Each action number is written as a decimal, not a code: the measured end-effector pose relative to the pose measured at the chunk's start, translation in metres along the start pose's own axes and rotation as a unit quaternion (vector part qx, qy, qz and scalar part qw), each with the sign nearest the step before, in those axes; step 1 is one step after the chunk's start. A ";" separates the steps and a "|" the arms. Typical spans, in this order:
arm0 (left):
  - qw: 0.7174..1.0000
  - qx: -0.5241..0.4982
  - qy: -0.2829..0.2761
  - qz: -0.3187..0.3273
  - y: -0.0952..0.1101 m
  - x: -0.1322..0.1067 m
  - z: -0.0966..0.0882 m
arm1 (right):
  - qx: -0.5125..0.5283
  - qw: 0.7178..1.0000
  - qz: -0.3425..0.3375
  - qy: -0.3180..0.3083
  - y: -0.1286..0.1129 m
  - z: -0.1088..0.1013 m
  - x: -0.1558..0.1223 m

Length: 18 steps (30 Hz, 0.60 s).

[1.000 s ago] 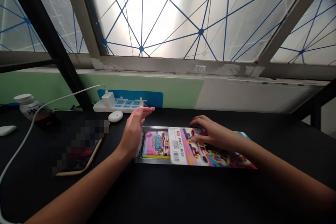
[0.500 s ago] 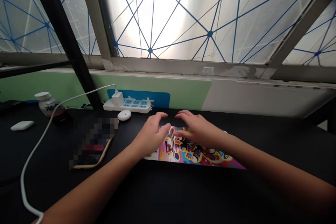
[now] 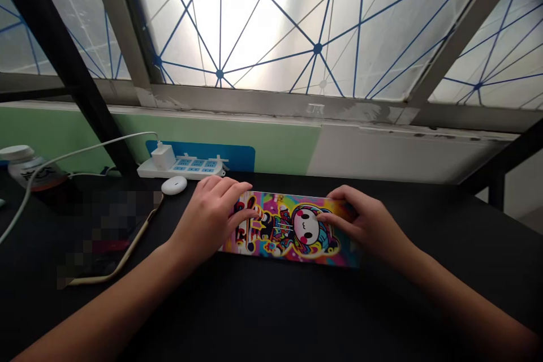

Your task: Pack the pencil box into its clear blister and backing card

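A long, flat piece (image 3: 280,232), brightly printed with a cartoon figure, lies sideways in front of me on the black table; whether it is a box or a board I cannot tell. My left hand (image 3: 212,215) grips its left end, thumb on the printed top and fingers over the far side. At the right end my right hand (image 3: 365,218) holds it too, with the thumb beside the figure's face and the fingers at the far edge. The undersides of both grips are hidden.
Left of my hands lies a partly blurred phone (image 3: 114,249) with a pale edge. Behind it are a round white case (image 3: 173,185), a power strip (image 3: 186,167) with a plugged-in charger, and a white-capped jar (image 3: 34,169). A white cable crosses the left side. Windows stand behind.
My hands have moved apart to the two ends of the printed piece and closed on it. More of the cartoon figure shows. The view has shifted right.
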<state>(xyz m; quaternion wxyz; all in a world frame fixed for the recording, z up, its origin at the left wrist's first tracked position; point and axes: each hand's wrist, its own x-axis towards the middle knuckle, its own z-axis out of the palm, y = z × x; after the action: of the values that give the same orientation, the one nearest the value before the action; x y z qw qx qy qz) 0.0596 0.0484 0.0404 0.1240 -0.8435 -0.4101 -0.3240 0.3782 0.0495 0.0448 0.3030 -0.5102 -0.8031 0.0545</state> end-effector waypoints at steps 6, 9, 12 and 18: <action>0.993 0.047 0.053 0.096 0.006 0.004 -0.018 | -0.033 0.987 -0.132 0.079 -0.009 -0.015 -0.010; 0.992 0.059 0.013 0.114 0.012 0.003 -0.018 | -0.076 0.983 -0.153 0.062 -0.012 -0.014 -0.013; 0.988 0.049 -0.081 0.125 0.018 -0.001 -0.012 | -0.148 0.971 -0.188 -0.013 -0.017 -0.007 -0.016; 0.988 -0.026 -0.151 0.021 0.008 0.000 -0.004 | -0.176 0.950 -0.239 -0.094 -0.031 0.013 -0.022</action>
<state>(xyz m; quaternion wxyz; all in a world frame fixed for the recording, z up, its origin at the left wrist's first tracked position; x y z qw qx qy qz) 0.0637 0.0417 0.0440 0.0455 -0.8941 -0.3977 -0.2011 0.3535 0.0193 0.0369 0.1359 -0.3413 -0.9231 -0.1138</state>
